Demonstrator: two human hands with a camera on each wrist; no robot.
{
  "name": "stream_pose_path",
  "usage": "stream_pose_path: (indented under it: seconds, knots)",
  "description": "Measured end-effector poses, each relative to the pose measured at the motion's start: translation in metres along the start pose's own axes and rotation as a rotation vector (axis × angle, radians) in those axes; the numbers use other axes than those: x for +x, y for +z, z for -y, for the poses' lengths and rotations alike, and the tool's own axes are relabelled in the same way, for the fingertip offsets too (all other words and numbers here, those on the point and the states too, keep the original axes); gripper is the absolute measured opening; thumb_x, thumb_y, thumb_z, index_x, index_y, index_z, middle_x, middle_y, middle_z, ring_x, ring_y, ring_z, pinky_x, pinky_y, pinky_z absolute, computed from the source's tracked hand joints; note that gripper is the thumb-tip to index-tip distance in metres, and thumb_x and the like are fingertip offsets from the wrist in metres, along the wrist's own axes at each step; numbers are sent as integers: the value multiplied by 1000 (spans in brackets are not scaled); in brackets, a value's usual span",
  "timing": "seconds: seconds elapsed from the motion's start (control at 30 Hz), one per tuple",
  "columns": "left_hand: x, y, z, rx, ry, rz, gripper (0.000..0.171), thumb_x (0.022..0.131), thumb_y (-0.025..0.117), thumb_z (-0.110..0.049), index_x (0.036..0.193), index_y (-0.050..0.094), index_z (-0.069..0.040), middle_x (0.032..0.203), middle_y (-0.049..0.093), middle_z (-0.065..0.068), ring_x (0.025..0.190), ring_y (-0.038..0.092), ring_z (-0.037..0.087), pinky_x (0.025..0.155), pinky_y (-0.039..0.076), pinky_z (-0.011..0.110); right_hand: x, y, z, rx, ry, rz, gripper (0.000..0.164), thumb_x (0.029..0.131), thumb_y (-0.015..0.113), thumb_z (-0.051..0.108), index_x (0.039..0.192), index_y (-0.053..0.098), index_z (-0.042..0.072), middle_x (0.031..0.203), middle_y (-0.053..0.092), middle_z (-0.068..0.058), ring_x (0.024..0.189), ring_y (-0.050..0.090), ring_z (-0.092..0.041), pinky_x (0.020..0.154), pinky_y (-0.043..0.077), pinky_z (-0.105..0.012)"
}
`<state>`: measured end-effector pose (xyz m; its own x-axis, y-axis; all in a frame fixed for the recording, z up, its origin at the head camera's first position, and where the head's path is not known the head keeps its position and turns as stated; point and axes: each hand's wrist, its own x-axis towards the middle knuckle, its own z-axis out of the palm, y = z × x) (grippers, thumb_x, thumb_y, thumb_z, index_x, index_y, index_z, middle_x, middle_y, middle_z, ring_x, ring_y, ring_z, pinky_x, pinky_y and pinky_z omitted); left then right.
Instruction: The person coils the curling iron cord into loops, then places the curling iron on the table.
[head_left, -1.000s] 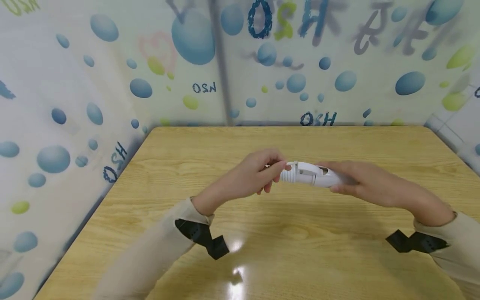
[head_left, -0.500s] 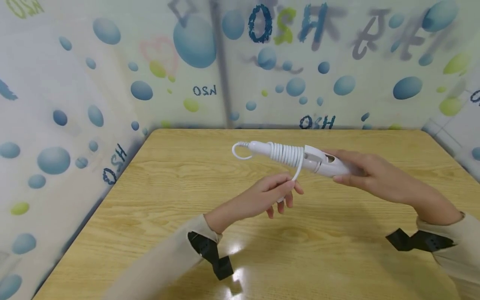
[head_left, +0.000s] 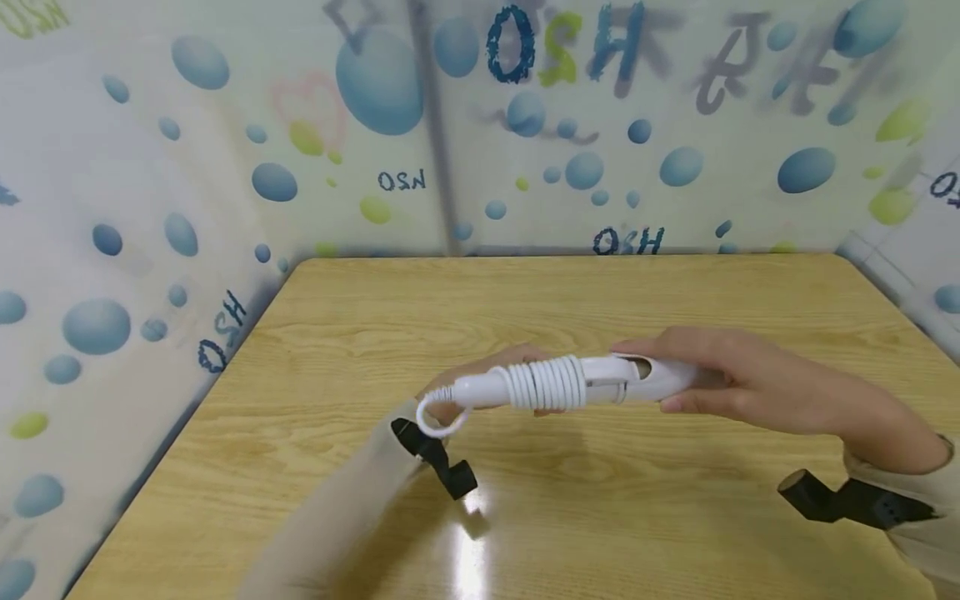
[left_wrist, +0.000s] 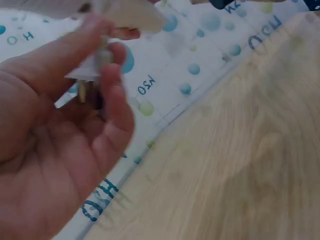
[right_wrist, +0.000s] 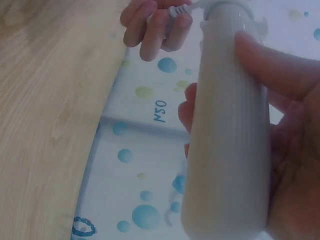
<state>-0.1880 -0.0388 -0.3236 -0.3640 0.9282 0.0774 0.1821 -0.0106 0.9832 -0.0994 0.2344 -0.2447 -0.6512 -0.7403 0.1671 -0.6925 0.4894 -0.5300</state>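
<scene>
A white hair styling iron (head_left: pixel 667 379) lies level above the table in the head view, its power cord (head_left: pixel 547 385) wound in several turns round the narrower part. My right hand (head_left: pixel 780 383) grips the thick end, the thumb along its ribbed body in the right wrist view. Behind the wound part is my left hand (head_left: pixel 517 354), mostly hidden from the head camera. The left wrist view shows that hand's curled fingers pinching the plug (left_wrist: pixel 85 90), whose metal prongs point down. A small loop of cord hangs off the iron's left end.
A wood-grain table (head_left: pixel 600 517) spreads beneath both hands. Behind it and at the left stand walls covered with a bubble-print sheet (head_left: pixel 375 83). Black camera mounts (head_left: pixel 435 458) jut from both sleeves.
My left hand has carried the cord's end from the near side to behind the iron. The iron first rose and tilted, then came down level, still in my right hand.
</scene>
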Motion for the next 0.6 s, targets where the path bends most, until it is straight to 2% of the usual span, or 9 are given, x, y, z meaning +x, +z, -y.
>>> stream_pose_path:
  seconds: [0.07,0.1,0.17,0.3,0.37,0.43,0.47,0.6]
  knots:
    - [1,-5,0,-3,9,106,25,87,47,10,109,51,19,94,61,11,85,56,14,75,47,30,0,2,-1,-20,-49,29,55,87,63,14,138,43,22,113,55,5,80,49,-6,62,44,-24]
    - [2,-8,-1,39,14,147,23,87,48,11,109,52,17,95,60,9,87,56,14,79,46,31,0,2,-2,-24,-63,40,55,87,63,14,137,44,21,111,55,6,80,49,-6,62,44,-23]
    - [2,-11,-4,46,-50,197,25,88,51,9,112,52,16,101,61,6,91,57,13,82,47,33,1,4,-4,-37,-92,55,54,86,64,16,136,45,22,108,55,9,79,49,-5,62,43,-23]
    - [1,-15,-14,86,-146,270,23,90,50,6,112,54,13,99,62,6,85,58,12,76,49,32,5,9,-11,-46,-143,74,54,84,67,16,134,48,21,105,55,10,80,49,-4,63,44,-24]
    - [1,-17,-19,118,-203,292,23,92,49,5,113,55,11,97,62,6,83,57,11,75,49,32,8,13,-17,-65,-135,90,56,82,69,15,134,48,21,106,56,9,81,49,-5,64,44,-25]
    - [1,-18,-22,197,-269,271,23,92,49,3,113,57,8,96,63,6,81,57,10,74,50,30,12,17,-23,-75,-82,111,57,81,70,13,134,49,21,107,57,9,81,50,-5,65,44,-26]
    - [2,-19,-23,237,-313,239,23,93,48,2,113,58,7,96,62,5,80,57,9,73,50,29,14,20,-26,-73,-46,122,58,81,70,13,134,49,21,108,58,8,81,51,-6,65,44,-26]
    - [7,-24,-23,364,-533,65,23,92,49,1,112,61,2,91,64,5,71,56,8,65,49,23,25,31,-41,-63,73,140,56,82,69,11,134,49,17,113,59,0,84,53,-9,68,45,-28]
